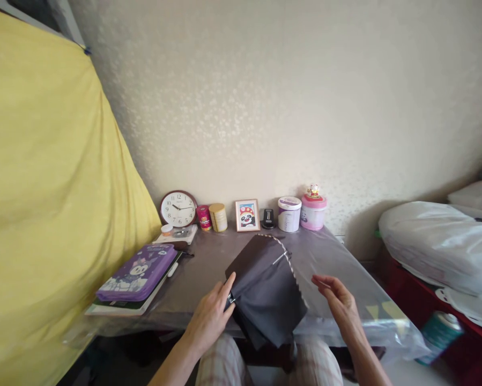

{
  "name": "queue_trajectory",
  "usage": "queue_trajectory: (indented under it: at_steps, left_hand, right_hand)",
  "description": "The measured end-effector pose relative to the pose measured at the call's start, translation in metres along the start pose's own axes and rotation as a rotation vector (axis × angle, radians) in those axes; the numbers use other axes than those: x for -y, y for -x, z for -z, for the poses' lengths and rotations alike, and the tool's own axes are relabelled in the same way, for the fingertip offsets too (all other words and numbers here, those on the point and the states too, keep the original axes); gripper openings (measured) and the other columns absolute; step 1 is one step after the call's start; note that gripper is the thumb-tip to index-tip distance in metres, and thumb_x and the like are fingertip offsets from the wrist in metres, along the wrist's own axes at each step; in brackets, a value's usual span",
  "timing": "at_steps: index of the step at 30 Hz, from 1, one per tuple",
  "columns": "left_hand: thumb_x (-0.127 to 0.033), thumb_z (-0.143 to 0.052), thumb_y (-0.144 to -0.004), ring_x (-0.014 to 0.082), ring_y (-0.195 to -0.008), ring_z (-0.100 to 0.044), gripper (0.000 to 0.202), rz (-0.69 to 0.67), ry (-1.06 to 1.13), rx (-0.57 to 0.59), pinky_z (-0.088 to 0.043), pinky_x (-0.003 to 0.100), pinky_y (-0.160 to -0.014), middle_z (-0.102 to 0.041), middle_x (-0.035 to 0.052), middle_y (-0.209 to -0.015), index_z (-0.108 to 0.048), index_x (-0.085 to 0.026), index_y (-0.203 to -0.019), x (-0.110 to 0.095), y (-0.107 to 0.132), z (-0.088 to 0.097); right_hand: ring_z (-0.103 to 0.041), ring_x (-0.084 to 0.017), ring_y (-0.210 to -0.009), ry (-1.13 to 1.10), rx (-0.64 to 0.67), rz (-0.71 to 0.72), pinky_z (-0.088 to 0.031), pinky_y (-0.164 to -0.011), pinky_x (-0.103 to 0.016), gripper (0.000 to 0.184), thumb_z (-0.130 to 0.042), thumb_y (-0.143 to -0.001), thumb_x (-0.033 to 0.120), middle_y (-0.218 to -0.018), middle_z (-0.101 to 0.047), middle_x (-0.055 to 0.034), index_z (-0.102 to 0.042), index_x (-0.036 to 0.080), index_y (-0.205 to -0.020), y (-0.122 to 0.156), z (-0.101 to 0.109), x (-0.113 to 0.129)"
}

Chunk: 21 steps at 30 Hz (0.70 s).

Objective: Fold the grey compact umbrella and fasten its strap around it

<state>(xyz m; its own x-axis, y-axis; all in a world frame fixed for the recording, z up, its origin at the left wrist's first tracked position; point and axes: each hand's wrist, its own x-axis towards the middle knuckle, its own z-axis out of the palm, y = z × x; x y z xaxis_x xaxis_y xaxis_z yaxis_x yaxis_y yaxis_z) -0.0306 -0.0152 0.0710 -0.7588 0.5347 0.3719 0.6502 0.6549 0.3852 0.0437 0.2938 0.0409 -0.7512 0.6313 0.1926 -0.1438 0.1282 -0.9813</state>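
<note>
A dark folding umbrella, partly collapsed, hangs over the table's near edge above my knees. Its canopy is loose and creased, with a light-and-dark patterned trim along the right edge; a thin metal rib end shows near the top. My left hand is closed around the umbrella's gathered part at its left side, where a bit of shiny metal shows by the fingers. To the right of the canopy and apart from it, my right hand hovers over the table with its fingers loosely extended, and nothing is visible in it.
The table has a clear plastic cover. On its left lie a purple case and books. Along the wall stand a clock, tins, a framed panda picture and tubs. Beside it are a green can and white bags.
</note>
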Motion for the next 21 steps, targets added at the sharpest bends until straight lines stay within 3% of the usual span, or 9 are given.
queue_trajectory:
  at_steps: [3,6,10,14,16,21]
  left_hand:
    - [-0.011,-0.044,-0.084,0.0203,-0.084,-0.062,0.070,-0.104,-0.226,0.014,-0.051,0.035,-0.078,-0.060,0.0060,-0.097,-0.011,-0.026,-0.144,0.002,0.004,-0.004]
    - [-0.012,-0.043,-0.085,0.0203,-0.088,-0.063,0.071,-0.177,-0.291,-0.031,-0.052,0.033,-0.078,-0.060,0.0058,-0.100,-0.005,-0.027,-0.144,0.003,0.006,-0.005]
    - [-0.014,-0.041,-0.087,0.0209,-0.093,-0.063,0.066,-0.232,-0.288,-0.033,-0.052,0.034,-0.080,-0.061,0.0068,-0.105,-0.007,-0.027,-0.143,0.003,0.006,-0.005]
    - [-0.013,-0.038,-0.088,0.0217,-0.096,-0.062,0.061,-0.274,-0.302,0.013,-0.052,0.037,-0.081,-0.060,0.0090,-0.108,-0.011,-0.025,-0.142,0.002,0.008,-0.008]
    - [-0.012,-0.038,-0.088,0.0223,-0.097,-0.062,0.057,-0.299,-0.311,0.018,-0.052,0.037,-0.082,-0.060,0.0103,-0.109,-0.016,-0.022,-0.140,0.001,0.008,-0.010]
    - [-0.011,-0.037,-0.087,0.0232,-0.096,-0.064,0.043,-0.367,-0.336,-0.006,-0.053,0.038,-0.080,-0.063,0.0116,-0.108,-0.031,-0.020,-0.129,-0.002,0.010,-0.010]
  right_hand:
    - [-0.063,-0.029,-0.097,-0.048,0.060,-0.040,-0.043,-0.092,-0.044,0.029,-0.064,-0.065,0.041,-0.093,-0.071,-0.0107,-0.065,0.018,-0.084,0.002,-0.006,-0.005]
    - [-0.061,-0.028,-0.099,-0.014,0.040,-0.006,-0.043,-0.092,-0.043,0.036,-0.063,-0.068,0.047,-0.097,-0.069,-0.0118,-0.063,0.017,-0.089,0.002,-0.016,-0.004]
    - [-0.056,-0.026,-0.107,0.201,-0.058,0.228,-0.041,-0.095,-0.042,0.041,-0.054,-0.077,0.048,-0.114,-0.062,-0.0105,-0.058,0.020,-0.107,-0.003,-0.025,0.012]
    - [-0.049,-0.027,-0.115,0.513,-0.045,0.522,-0.037,-0.097,-0.043,0.039,-0.048,-0.082,0.046,-0.123,-0.056,-0.0107,-0.057,0.021,-0.111,-0.018,-0.032,0.039]
    - [-0.051,-0.028,-0.113,0.638,-0.009,0.588,-0.037,-0.095,-0.043,0.039,-0.049,-0.082,0.048,-0.120,-0.058,-0.0118,-0.060,0.021,-0.108,-0.030,-0.036,0.050]
    - [-0.065,-0.027,-0.083,0.864,0.322,0.315,-0.043,-0.076,-0.036,0.039,-0.039,-0.086,0.052,-0.085,-0.071,-0.0078,-0.068,0.025,-0.088,-0.066,-0.047,0.067]
